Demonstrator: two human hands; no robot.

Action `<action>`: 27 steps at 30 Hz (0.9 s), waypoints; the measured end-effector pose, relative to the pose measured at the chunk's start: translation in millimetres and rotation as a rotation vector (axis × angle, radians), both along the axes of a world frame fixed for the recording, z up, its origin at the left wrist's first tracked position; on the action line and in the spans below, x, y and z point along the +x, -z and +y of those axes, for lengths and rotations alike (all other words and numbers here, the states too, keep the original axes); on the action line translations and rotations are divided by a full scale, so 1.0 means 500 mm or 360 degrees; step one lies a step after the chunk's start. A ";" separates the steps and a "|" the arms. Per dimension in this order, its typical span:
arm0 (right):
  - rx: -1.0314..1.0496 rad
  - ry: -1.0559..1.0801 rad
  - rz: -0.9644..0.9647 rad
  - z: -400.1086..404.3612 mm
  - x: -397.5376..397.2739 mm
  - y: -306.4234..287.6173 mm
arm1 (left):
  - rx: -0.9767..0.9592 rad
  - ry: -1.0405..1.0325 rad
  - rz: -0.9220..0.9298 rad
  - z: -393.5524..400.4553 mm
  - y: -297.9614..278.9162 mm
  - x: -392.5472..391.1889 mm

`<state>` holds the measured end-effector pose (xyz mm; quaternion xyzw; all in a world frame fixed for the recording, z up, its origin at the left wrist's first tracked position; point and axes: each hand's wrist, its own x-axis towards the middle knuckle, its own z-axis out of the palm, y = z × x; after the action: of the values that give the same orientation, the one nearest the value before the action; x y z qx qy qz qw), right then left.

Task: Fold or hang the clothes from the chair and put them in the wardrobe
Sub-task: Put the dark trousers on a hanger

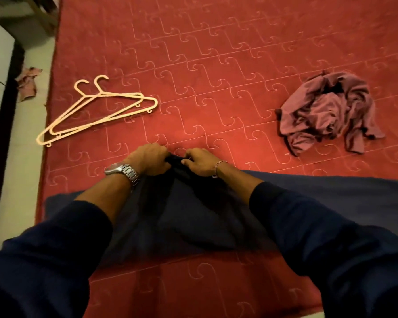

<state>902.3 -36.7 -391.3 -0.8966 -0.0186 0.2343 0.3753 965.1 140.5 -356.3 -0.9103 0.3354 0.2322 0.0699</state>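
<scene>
Navy garment lies on the red bed, its long axis running left to right; left hand and right hand both pinch its bunched far edge in a closed grip.

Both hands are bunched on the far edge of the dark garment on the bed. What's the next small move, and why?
Probably draw the hands apart along that edge to spread it flat. The left hand and right hand grip the dark garment almost together, so the cloth bunches and creases below them. The hangers and the mauve garment lie untouched.
</scene>
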 end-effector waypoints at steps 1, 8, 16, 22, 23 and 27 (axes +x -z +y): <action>-0.0011 0.0012 0.0023 0.003 0.007 0.003 | -0.0185 -0.0097 0.0037 0.009 0.007 0.002; -0.0412 0.0024 -0.0101 0.018 0.021 0.025 | -0.0633 -0.0421 -0.0534 0.042 0.068 -0.033; -0.0567 -0.0268 -0.1170 0.102 -0.126 0.111 | -0.0677 -0.0571 -0.0708 0.076 0.160 -0.233; -0.0850 -0.0417 -0.0732 0.002 -0.133 0.114 | -0.0519 -0.0447 -0.0439 0.142 0.174 -0.242; -0.0914 -0.0371 -0.0676 -0.012 -0.129 0.108 | -0.0485 -0.0431 -0.0420 0.152 0.169 -0.242; -0.1066 -0.0259 -0.0665 0.009 -0.140 0.089 | -0.0386 -0.0516 -0.0522 0.173 0.147 -0.256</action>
<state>832.1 -32.3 -436.0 -0.9932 -0.0882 0.0692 0.0307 836.9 226.8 -429.8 -0.9794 0.1948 0.0479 -0.0244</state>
